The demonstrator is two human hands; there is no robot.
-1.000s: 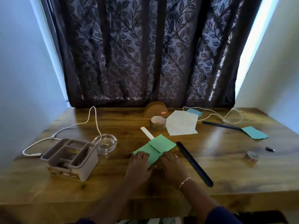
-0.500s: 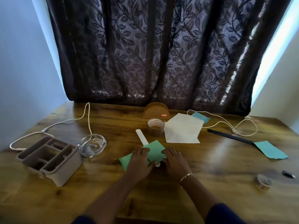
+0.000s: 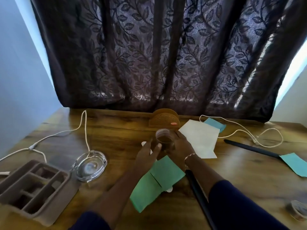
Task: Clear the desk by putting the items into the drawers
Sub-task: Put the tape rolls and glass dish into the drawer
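Note:
A brown tape roll (image 3: pixel 164 137) stands on the wooden desk (image 3: pixel 116 130), in front of a brown mesh holder (image 3: pixel 164 120). My right hand (image 3: pixel 180 145) curls around the roll's right side and grips it. My left hand (image 3: pixel 147 154) sits at the roll's left with fingers apart, thumb touching its front. Two green paper sheets (image 3: pixel 157 180) lie under my forearms, over a white stick (image 3: pixel 143 143). A black ruler (image 3: pixel 198 195) runs beside my right arm.
A compartmented tray box (image 3: pixel 31 188) and a glass ashtray (image 3: pixel 89 165) sit at the left, with a white cable (image 3: pixel 66 132) behind. White paper (image 3: pixel 199 138), teal sheets (image 3: pixel 296 164), a second black ruler (image 3: pixel 249 148), another cable (image 3: pixel 240 132) and a small tape roll (image 3: pixel 297 211) lie at the right. A dark curtain (image 3: pixel 157 55) hangs behind.
Both hands left the green sheets and reached forward to the tape roll. My right hand closed around it. The view tilted up and nearer.

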